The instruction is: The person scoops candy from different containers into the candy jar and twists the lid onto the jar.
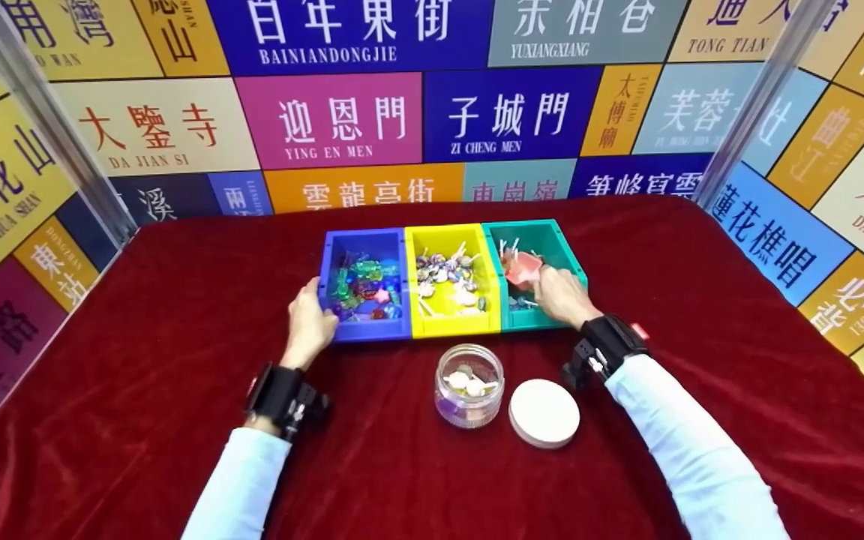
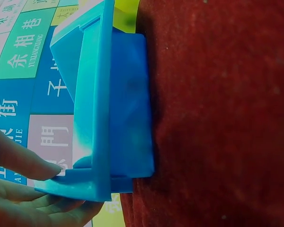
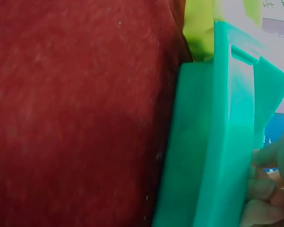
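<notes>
My left hand (image 1: pixel 311 321) grips the outer edge of the blue bin (image 1: pixel 364 328), which contains shiny colored pieces. In the left wrist view, the thumb (image 2: pixel 38 161) lies over the rim with fingers beneath. Over the green bin (image 1: pixel 568 255), my right hand (image 1: pixel 563 295) holds a translucent pink scoop (image 1: pixel 523 268); lollipop-like sticks show beside it. Part of the scoop is hidden by the hand. Fingers (image 3: pixel 262 189) appear behind the green wall in the right wrist view. Between these two bins sits a yellow bin (image 1: pixel 451 325) with several wrapped lollipops.
A clear jar (image 1: pixel 469 412) with white pieces inside stands open in front of the bins. Its white lid (image 1: pixel 544 412) lies to the right. Dark red cloth (image 1: pixel 387 480) covers the table, with printed panels (image 1: pixel 327 120) behind and at both sides.
</notes>
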### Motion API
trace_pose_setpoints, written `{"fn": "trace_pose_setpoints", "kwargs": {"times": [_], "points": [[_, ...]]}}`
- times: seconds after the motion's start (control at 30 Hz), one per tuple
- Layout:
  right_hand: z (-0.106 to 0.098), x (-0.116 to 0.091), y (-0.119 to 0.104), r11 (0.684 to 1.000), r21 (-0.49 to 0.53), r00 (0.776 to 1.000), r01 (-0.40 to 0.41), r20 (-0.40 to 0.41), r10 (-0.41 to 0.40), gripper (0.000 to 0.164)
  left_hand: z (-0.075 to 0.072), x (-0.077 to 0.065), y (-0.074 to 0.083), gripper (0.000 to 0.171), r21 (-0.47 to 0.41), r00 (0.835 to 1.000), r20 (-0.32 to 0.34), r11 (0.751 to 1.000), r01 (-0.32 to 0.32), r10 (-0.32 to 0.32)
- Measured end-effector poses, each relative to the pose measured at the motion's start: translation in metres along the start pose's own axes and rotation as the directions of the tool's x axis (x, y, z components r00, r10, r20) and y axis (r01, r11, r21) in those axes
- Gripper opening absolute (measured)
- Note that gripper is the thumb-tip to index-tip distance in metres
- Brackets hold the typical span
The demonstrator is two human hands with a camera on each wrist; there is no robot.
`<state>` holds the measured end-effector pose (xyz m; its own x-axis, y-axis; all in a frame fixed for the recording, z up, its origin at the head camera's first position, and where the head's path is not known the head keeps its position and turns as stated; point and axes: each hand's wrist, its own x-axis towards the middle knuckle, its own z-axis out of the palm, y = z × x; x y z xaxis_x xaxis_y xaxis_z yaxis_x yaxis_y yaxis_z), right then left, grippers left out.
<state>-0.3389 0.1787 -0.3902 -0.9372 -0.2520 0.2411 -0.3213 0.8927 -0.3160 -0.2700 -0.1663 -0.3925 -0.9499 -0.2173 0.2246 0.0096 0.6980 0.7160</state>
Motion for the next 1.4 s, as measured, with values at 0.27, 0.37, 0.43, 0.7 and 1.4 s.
{"fn": "trace_pose_setpoints", "kwargs": {"times": [0.27, 0.37, 0.43, 0.7, 1.4], "points": [[0.005, 0.001, -0.002, 0.999, 0.027, 0.999, -0.029, -0.037, 0.03, 0.017, -0.001, -0.001, 0.0, 0.056, -0.004, 1.0, -0.01, 1.0, -0.011, 0.011], [0.005, -0.001, -0.002, 0.999, 0.04, 0.999, -0.02, -0.049, 0.022, 0.017, -0.001, -0.001, -0.001, 0.055, -0.003, 1.0, -0.011, 1.0, -0.021, 0.021], [0.005, -0.002, -0.001, 0.999, 0.042, 0.998, -0.01, -0.055, 0.013, 0.017, -0.001, -0.001, -0.001, 0.055, -0.003, 0.999, -0.016, 1.0, -0.03, 0.03], [0.0, -0.005, 0.001, 0.997, 0.082, 0.999, -0.016, -0.044, 0.019, 0.022, 0.0, -0.002, 0.0, 0.056, 0.002, 0.999, -0.016, 0.999, -0.033, 0.033], [-0.01, -0.016, 0.01, 0.943, 0.323, 0.996, -0.08, -0.01, 0.088, 0.032, 0.005, -0.007, 0.008, 0.068, -0.058, 1.0, 0.012, 0.998, 0.015, -0.014]]}}
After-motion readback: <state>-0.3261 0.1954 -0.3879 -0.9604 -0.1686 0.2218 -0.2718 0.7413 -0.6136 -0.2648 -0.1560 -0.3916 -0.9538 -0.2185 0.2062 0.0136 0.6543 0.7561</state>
